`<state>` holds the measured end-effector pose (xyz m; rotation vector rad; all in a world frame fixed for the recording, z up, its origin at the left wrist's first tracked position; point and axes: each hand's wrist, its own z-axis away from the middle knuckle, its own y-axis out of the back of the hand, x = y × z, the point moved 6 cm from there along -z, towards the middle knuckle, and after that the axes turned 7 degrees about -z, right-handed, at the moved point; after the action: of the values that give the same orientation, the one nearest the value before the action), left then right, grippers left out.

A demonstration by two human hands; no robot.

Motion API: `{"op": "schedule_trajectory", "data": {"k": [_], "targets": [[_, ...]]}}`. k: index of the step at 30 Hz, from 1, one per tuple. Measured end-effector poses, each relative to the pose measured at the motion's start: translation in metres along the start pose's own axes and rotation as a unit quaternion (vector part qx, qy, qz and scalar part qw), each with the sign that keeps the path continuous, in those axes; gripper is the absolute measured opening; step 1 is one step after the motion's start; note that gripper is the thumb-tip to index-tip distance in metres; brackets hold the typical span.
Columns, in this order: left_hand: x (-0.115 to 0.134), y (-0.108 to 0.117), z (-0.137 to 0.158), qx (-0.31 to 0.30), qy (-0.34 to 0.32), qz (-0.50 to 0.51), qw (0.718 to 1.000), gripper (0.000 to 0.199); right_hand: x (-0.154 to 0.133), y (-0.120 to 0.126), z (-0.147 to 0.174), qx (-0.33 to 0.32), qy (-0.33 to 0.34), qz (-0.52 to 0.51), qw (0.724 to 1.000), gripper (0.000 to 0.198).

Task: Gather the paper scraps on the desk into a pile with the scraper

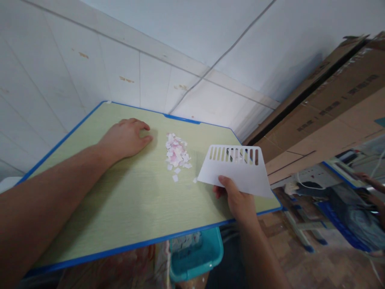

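Note:
A small heap of torn paper scraps (177, 151), white and pale pink, lies in the middle of the table (135, 200). To its left my left hand (128, 138) rests with curled fingers apart from the thumb, holding nothing and not touching the heap. Right of the heap, my right hand (237, 198) grips a white scraper (237, 176) by its near edge, thumb on top. The scraper is a flat trapezoid with a row of slots along its far side. It is held over the table, and a few loose scraps lie near its left corner.
Beneath the table's front edge stands a teal bin (197, 257) with paper pieces inside. A white panelled wall (120, 60) with a cable (228, 50) borders the back. Large cardboard boxes (327, 108) stand at the right. Further right, another person's arm (373, 186) shows at a second table.

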<state>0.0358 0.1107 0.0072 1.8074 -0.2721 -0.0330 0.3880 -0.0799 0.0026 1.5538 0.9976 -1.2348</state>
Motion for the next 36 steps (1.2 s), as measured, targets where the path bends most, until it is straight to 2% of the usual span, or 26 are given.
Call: {"op": "schedule_trajectory", "data": {"k": [6, 13, 23, 31, 36], "targets": [[0.001, 0.002, 0.000, 0.000, 0.001, 0.002, 1.000, 0.068, 0.005, -0.001, -0.003, -0.012, -0.004, 0.018, 1.000, 0.041], [0.003, 0.004, 0.002, -0.009, 0.004, 0.004, 1.000, 0.066, 0.001, -0.002, 0.008, -0.048, -0.031, 0.001, 0.998, 0.036], [0.004, 0.005, 0.003, -0.012, 0.008, -0.002, 1.000, 0.068, 0.001, 0.003, 0.015, -0.028, -0.040, 0.009, 0.999, 0.037], [-0.001, 0.002, 0.000, -0.009, 0.004, -0.007, 1.000, 0.071, 0.010, 0.023, 0.037, 0.021, -0.030, 0.028, 0.999, 0.037], [-0.001, 0.002, 0.000, -0.012, 0.002, -0.006, 1.000, 0.073, 0.018, 0.030, 0.040, 0.038, -0.057, -0.007, 0.998, 0.035]]}}
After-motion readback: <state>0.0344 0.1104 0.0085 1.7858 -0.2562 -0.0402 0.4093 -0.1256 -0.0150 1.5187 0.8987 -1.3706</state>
